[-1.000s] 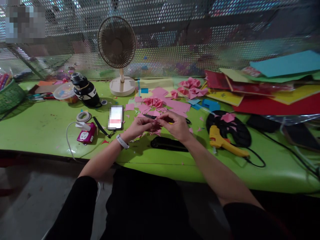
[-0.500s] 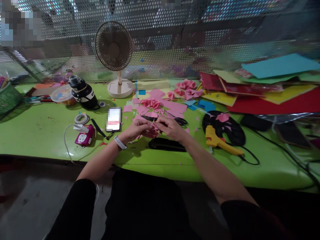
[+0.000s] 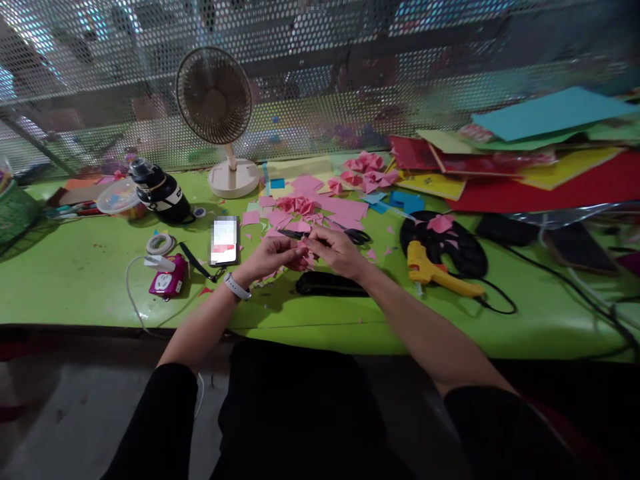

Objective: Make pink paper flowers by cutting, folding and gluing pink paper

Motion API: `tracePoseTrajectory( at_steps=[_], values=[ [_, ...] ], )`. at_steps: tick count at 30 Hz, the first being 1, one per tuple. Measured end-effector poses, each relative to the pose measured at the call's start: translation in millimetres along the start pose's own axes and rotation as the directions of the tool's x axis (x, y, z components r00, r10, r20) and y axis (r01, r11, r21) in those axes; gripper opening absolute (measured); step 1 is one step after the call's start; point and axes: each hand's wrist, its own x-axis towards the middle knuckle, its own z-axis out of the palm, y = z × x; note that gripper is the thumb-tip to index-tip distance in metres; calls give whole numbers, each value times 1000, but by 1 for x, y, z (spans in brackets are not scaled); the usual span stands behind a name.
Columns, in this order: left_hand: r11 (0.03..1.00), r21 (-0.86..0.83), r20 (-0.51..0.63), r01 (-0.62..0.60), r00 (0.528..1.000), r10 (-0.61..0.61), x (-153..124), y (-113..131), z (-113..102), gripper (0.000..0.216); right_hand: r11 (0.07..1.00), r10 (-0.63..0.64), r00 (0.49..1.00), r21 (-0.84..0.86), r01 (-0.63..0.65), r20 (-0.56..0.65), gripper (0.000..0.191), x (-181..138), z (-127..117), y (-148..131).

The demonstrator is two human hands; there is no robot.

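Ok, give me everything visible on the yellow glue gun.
The yellow glue gun looks like hard plastic, with a stubby body, a long handle and a pale nozzle. It lies on its side on the green table, nozzle toward the near edge, handle pointing right. A dark cord loops by the handle's end. It overlaps the black pad in view; contact is unclear. The right hand is clear of it.

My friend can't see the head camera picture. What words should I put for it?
The left hand and right hand pinch small pink paper over a green table. Folded pink shapes and scissors lie beyond, a yellow glue gun to the right, a fan farther back.
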Motion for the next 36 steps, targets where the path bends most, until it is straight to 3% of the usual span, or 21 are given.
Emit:
tracePoseTrajectory(
  at_steps=[7,13,17,18,19,21,22,24,27,36],
  values=[
    [1000,-22,-42,10,999,-11,1,-2,-1,52,994,88,983,42,-96,161,39,1,-9,-1],
    [998,-47,-159,-38,987,31,3,-7,-1,46,999,16,997,-44,-13,79,45,4,-1,-1],
    [997,-35,-243,-66,969,55,4,-9,0,42,975,132,974,-198,-95,184,46,5,-30,6],
    [998,-29,-249,-64,967,55,4,-9,-1,42,945,194,970,-294,-145,144,44,5,-42,9],
    [998,-23,-255,-63,965,55,5,-10,-1,42,885,268,961,-411,-219,66,40,5,-55,12],
    [997,-18,-273,-70,960,62,6,-11,-1,43,677,406,910,-641,-363,-86,31,6,-78,20],
    [997,-22,-283,-74,957,65,6,-11,-1,43,579,458,880,-711,-400,-123,27,7,-86,24],
    [995,-40,-308,-86,949,70,8,-13,-2,43,468,551,824,-769,-435,-130,21,10,-96,30],
    [993,-68,-337,-92,939,64,10,-14,-3,43,448,627,774,-769,-456,-94,22,14,-97,35],
    [985,-104,-351,-138,932,93,9,-15,-5,40,470,723,688,-684,-558,-64,11,17,-103,58]
  ],
)
